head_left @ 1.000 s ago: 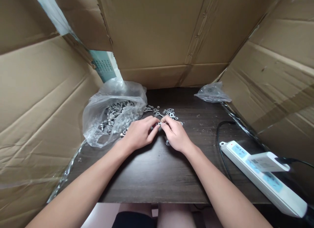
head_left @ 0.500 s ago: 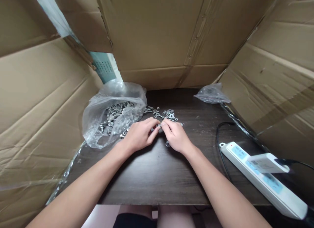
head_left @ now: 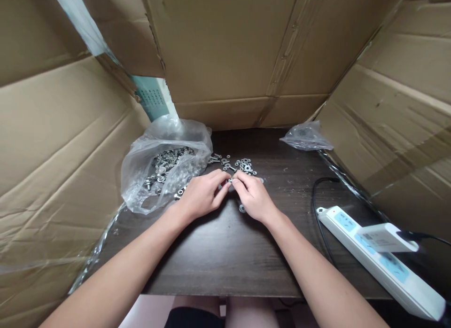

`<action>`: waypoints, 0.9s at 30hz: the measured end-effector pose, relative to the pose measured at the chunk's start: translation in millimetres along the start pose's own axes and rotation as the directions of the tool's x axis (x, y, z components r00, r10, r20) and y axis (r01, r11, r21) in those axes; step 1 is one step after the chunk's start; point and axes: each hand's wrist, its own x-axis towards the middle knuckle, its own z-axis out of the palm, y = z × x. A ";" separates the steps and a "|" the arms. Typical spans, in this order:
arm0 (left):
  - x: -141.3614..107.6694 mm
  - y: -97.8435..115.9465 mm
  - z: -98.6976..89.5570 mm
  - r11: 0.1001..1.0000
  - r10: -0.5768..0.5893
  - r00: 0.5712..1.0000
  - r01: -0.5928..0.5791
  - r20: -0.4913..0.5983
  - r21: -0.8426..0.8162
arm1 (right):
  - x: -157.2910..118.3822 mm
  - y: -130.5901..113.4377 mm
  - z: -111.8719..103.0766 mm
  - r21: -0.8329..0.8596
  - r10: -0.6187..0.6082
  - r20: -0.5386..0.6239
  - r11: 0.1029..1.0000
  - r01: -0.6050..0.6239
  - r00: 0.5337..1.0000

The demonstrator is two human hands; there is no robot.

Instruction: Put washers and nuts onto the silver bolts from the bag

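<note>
My left hand (head_left: 204,192) and my right hand (head_left: 252,194) meet above the dark table, thumbs and forefingers pinched on a small metal screw (head_left: 230,180). Most of the screw is hidden by the fingertips, so its exact shape is hard to make out. Just beyond the hands lies a loose group of nuts and washers (head_left: 245,166), with several bolts (head_left: 216,158) to its left. A single washer (head_left: 242,208) rests beside my right hand. More nuts (head_left: 181,191) sit left of my left hand, at the mouth of the plastic bag.
A clear plastic bag (head_left: 136,177) full of metal fasteners stands at left. Another small plastic bag (head_left: 306,136) lies at the back right. On the right are a white power strip (head_left: 380,267) with a plugged-in adapter and a black cable (head_left: 313,210). Cardboard walls (head_left: 225,50) enclose the table.
Both hands keep their pinch at nearly the same place, with a slight shift of the fingers. The whole view has moved a little.
</note>
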 end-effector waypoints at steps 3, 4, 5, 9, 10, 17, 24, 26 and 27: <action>0.3 -0.2 0.7 1.000 0.003 1.000 -0.003 0.010 0.011 | 0.5 -0.5 0.1 0.004 0.019 0.007 1.000 -0.019 1.000; 0.3 -0.4 0.9 1.000 0.005 1.000 -0.005 0.013 0.015 | 0.7 -0.5 0.2 0.003 0.025 0.008 1.000 -0.025 1.000; 0.4 -0.6 1.0 1.000 0.007 1.000 -0.007 0.016 0.020 | 0.7 -0.3 0.5 0.001 0.032 0.009 0.999 -0.032 0.999; 0.8 -1.0 1.2 0.999 -0.002 1.000 0.000 0.030 0.042 | 0.4 0.9 1.4 -0.023 0.061 0.006 0.998 -0.060 0.998; 0.9 -1.1 1.2 0.999 -0.006 1.000 0.005 0.030 0.046 | 0.2 1.1 1.3 -0.031 0.058 0.002 0.998 -0.058 0.998; -0.2 -0.4 1.0 0.999 -0.013 1.000 0.011 0.027 0.052 | -0.4 1.1 -1.0 -0.050 0.033 -0.017 0.998 -0.033 0.999; 0.0 -0.3 2.2 1.000 0.008 1.000 -0.008 -0.005 0.006 | -0.4 1.3 0.6 -0.019 0.007 0.000 1.000 -0.007 1.000; 0.1 -0.6 2.6 1.000 0.011 1.000 -0.011 -0.010 0.004 | -0.6 1.2 0.9 -0.014 0.016 0.006 1.000 -0.016 1.000; 0.2 -0.7 2.6 1.000 0.012 1.000 -0.012 -0.012 0.005 | -0.6 1.0 0.9 -0.013 0.020 0.010 1.000 -0.020 1.000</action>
